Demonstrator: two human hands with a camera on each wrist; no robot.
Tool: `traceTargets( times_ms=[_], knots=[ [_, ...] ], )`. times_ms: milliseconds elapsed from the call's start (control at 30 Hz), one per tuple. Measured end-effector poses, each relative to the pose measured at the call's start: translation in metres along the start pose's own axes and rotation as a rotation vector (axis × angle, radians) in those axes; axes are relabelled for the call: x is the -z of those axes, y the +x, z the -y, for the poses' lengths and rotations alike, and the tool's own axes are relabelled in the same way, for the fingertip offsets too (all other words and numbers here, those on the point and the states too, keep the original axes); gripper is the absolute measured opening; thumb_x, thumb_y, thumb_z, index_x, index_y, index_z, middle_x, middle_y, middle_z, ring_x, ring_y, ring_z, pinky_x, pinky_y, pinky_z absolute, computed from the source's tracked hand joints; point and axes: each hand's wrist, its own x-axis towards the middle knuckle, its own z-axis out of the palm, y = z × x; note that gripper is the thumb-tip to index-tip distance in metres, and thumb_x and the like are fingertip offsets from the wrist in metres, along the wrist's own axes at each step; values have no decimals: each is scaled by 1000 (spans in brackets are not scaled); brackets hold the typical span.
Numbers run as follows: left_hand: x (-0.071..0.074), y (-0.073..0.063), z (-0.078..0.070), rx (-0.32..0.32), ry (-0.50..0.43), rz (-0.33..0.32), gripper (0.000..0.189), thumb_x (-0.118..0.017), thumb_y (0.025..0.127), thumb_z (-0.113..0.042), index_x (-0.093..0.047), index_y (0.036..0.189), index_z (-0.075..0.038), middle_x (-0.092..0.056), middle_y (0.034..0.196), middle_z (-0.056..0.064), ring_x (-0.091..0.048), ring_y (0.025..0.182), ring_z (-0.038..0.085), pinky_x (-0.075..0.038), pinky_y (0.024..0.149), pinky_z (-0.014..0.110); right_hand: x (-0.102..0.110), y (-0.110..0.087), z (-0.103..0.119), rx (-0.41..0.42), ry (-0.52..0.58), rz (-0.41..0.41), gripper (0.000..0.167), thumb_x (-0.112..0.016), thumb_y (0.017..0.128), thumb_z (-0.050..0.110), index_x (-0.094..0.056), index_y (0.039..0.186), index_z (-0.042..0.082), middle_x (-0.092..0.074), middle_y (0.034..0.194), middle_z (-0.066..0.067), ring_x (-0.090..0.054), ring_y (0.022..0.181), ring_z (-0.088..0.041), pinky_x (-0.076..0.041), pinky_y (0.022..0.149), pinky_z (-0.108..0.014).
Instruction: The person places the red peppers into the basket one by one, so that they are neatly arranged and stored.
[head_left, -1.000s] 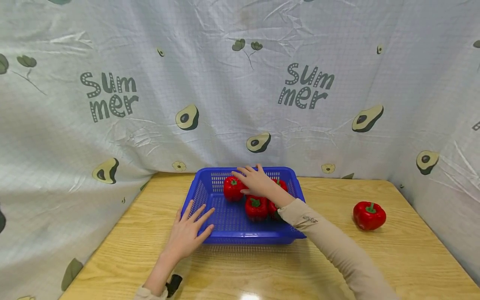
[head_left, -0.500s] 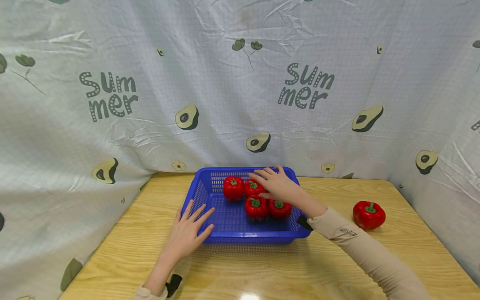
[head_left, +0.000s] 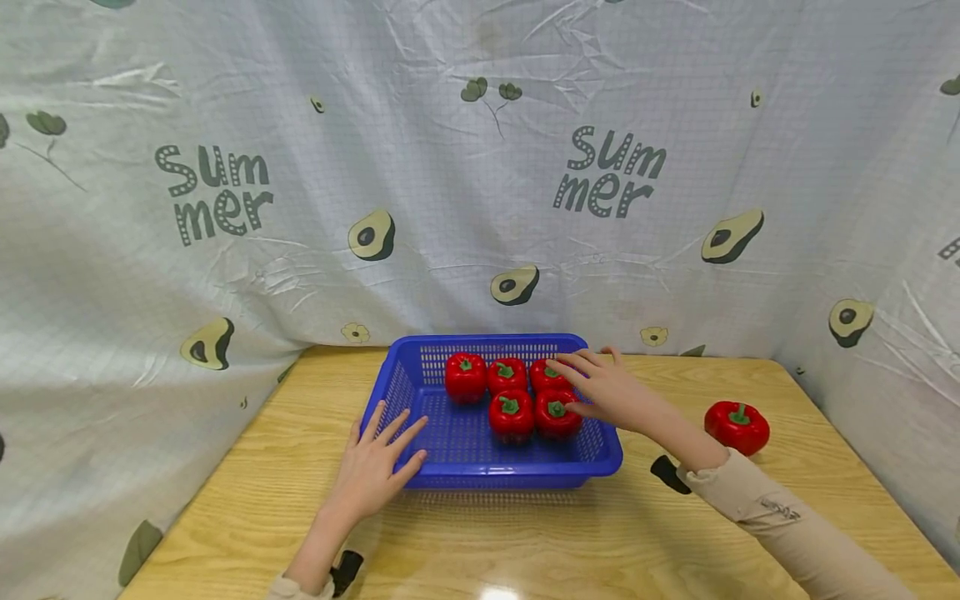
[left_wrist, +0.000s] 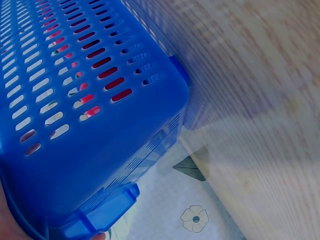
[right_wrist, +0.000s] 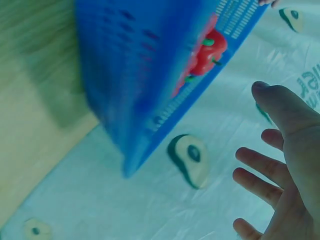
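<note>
Several red bell peppers (head_left: 512, 417) with green stems sit grouped in the back and right part of a blue plastic basket (head_left: 495, 471). My left hand (head_left: 367, 471) rests with spread fingers at the basket's front left corner. Above the basket's right side is my right hand (head_left: 618, 396), fingers spread and holding nothing; it partly covers the peppers at the right. In the right wrist view the right hand (right_wrist: 287, 165) is apart from the basket (right_wrist: 135, 100). One more red bell pepper (head_left: 737, 427) lies on the table, to the right of the basket.
The wooden table (head_left: 510, 542) carries the basket near its back edge. A pale curtain (head_left: 450, 167) printed with avocados and lettering hangs behind and at both sides. A black wrist strap (head_left: 670, 475) sits on the right arm.
My right hand has moved right, from over the peppers toward the basket's right rim, uncovering the peppers beneath it. The left hand stays at the basket's corner.
</note>
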Motion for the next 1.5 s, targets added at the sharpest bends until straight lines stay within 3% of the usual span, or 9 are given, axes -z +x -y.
traceTargets(
  times_ms=[267,567,967,1200,1500],
  knots=[
    [0,-1,0,4,-1,4,46,-51,86,-43,-48,130,-27,-48,134,6,-22,134,38,-17,103,62,-7,-46,-17,-30,12,-43,63,-71,73,30,-48,128,9,-56,121,-10,-48,111,-28,-34,84,-52],
    [0,-2,1,7,4,3,47,-49,86,-44,-47,130,-28,-48,134,7,-22,134,39,-17,103,62,-20,-96,-42,-74,-19,-145,64,-74,68,27,-51,124,8,-57,116,-11,-49,104,-29,-32,80,-51],
    [2,-1,0,5,10,10,47,-48,87,-45,-46,131,-29,-47,135,6,-22,134,37,-17,104,61,-30,-143,-69,-248,-55,-186,50,-57,83,41,-50,120,9,-53,116,-14,-45,101,-32,-32,76,-53],
    [3,0,-1,1,10,17,47,-51,86,-41,-46,131,-27,-47,135,7,-22,134,38,-15,105,60,-34,-162,-78,-368,-6,-130,63,-69,73,27,-41,129,14,-46,121,-18,-40,105,-37,-27,77,-55],
    [2,1,-1,5,2,20,47,-51,86,-42,-47,130,-27,-47,135,7,-22,134,38,-15,105,61,-42,-181,-88,-504,-12,-77,70,-73,68,27,-38,127,11,-42,120,-23,-35,105,-43,-25,77,-61]
  ],
)
